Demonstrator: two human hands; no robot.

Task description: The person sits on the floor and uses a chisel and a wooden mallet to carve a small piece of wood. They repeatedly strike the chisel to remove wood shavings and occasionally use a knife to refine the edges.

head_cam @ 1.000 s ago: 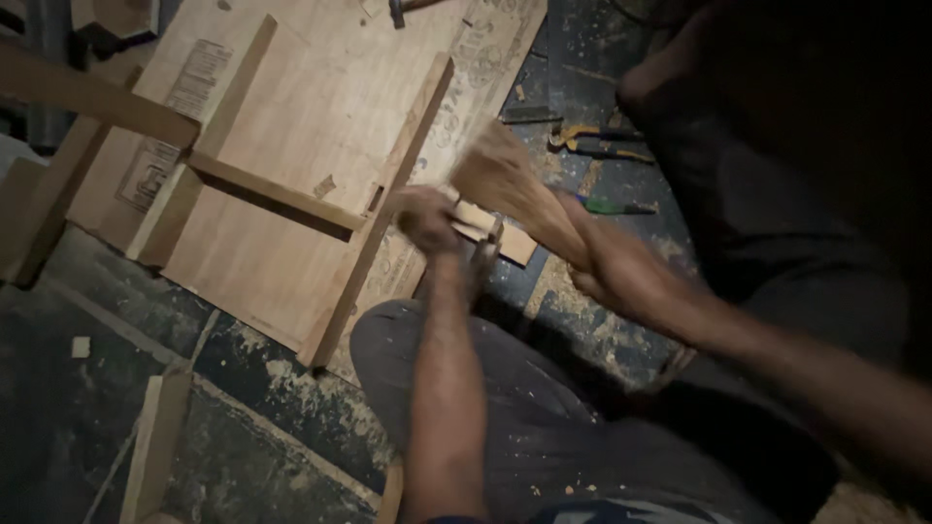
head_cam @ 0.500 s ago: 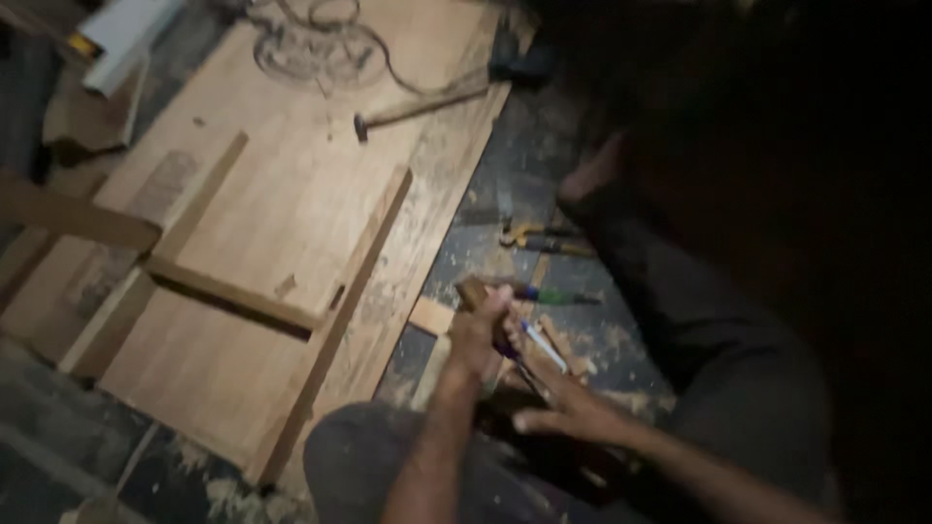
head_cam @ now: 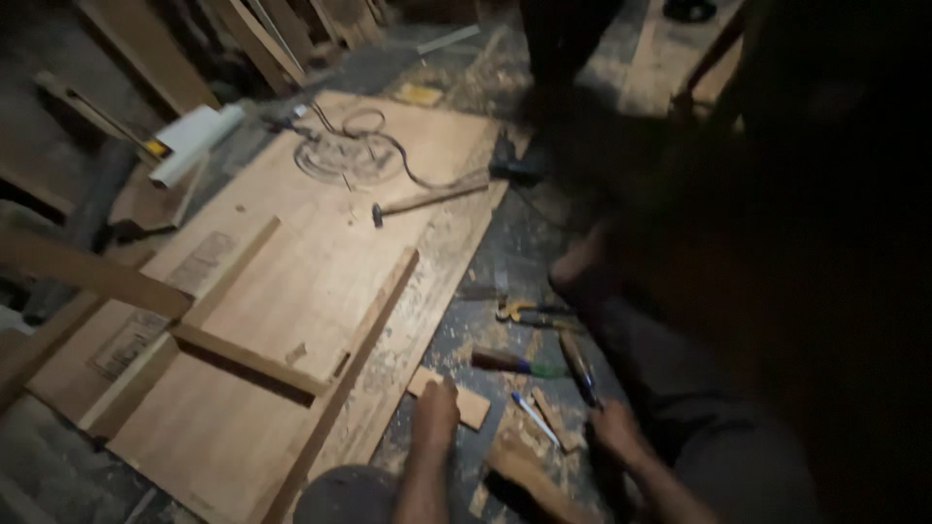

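My left hand [head_cam: 437, 412] rests low on the floor with its fingers curled, right beside a small flat wood block [head_cam: 464, 400]. My right hand [head_cam: 617, 433] lies further right, its fingertips at the end of a dark-handled tool [head_cam: 581, 369]; the dim light hides whether it grips the tool. Between the hands lie a short wooden piece [head_cam: 529, 474] and a blue-and-white pen [head_cam: 534, 417]. My knee [head_cam: 345, 495] shows at the bottom edge.
A large plywood sheet [head_cam: 320, 281] with wooden strips [head_cam: 359, 349] nailed on fills the left. On it lie a hammer [head_cam: 427, 200] and a coiled cable [head_cam: 354, 155]. Yellow-handled pliers [head_cam: 524, 312] and a chisel [head_cam: 513, 363] lie on the sawdust-covered floor. Planks are stacked at far left.
My view has tilted up and away, showing more of the sheet. My hands have parted and dropped to the floor; the wooden piece they worked on together now lies between them.
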